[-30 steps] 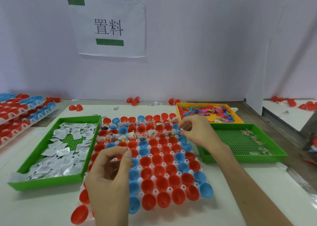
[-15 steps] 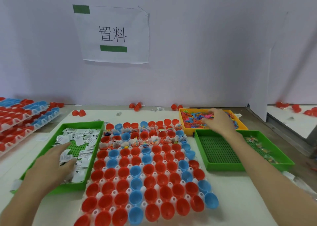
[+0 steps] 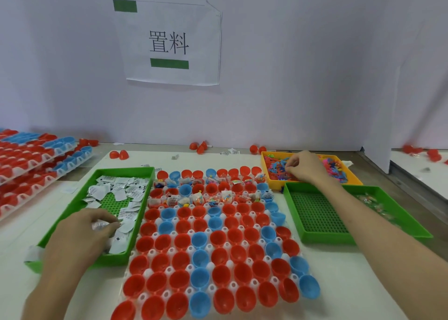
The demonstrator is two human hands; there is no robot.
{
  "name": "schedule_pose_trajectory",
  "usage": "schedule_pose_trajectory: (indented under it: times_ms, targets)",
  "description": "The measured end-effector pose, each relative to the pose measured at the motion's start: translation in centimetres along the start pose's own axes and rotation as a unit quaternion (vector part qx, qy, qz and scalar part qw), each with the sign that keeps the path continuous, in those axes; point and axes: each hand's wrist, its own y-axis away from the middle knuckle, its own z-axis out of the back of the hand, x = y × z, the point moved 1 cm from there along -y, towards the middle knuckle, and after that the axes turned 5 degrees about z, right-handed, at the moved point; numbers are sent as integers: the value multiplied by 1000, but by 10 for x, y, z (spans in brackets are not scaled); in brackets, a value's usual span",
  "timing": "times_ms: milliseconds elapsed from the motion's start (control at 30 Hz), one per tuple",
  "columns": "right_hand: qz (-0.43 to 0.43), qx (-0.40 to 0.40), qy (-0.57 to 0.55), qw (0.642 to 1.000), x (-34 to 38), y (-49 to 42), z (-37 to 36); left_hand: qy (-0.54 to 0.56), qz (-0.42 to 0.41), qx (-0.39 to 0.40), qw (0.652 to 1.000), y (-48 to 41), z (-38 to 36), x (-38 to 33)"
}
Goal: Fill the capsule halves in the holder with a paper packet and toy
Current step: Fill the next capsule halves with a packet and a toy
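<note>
Pinching a paper packet (image 3: 100, 225) between curled fingers (image 3: 101, 214), left hand (image 3: 80, 234) is down in the green tray (image 3: 126, 170). Right hand (image 3: 304, 168) bunches its fingertips among the toys (image 3: 278, 168) in the yellow tray (image 3: 356, 181); whether it grips one is unclear. Capsule halves (image 3: 181, 242) in the holder (image 3: 225, 230) lie between both sets of fingers.

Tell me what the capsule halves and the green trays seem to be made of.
Capsule halves: probably thin glossy plastic; bright highlights show on their smooth curved walls. Green trays: apparently rigid moulded plastic, duller, with a regular studded grid floor.
</note>
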Motion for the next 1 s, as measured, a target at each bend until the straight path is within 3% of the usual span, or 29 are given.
schedule_pose_trajectory:
  times_ms: [233,467,567,700,833,867,933,1000]
  targets:
    - [-4,-139,-81,987,-14,18,22,42,-19,8,999,-12,-6,14]
    - [-5,-285,-261,922,1,56,38,132,-61,-102,984,-23,-12,35]
    - [-6,-280,-309,909,9,73,32,160,-52,-141,975,-32,-16,42]
    - [-41,-283,-313,906,12,81,27,264,-37,-135,954,-38,-21,41]
    - [-100,-271,-322,901,11,71,29,446,121,-25,886,-57,-32,50]
    - [-108,-270,-325,900,10,68,29,459,116,-26,880,-57,-32,51]
    - [-109,-266,-321,903,9,68,30,415,42,-51,907,-52,-29,47]
    - [-104,-254,-328,904,9,71,29,398,23,-83,913,-50,-26,50]
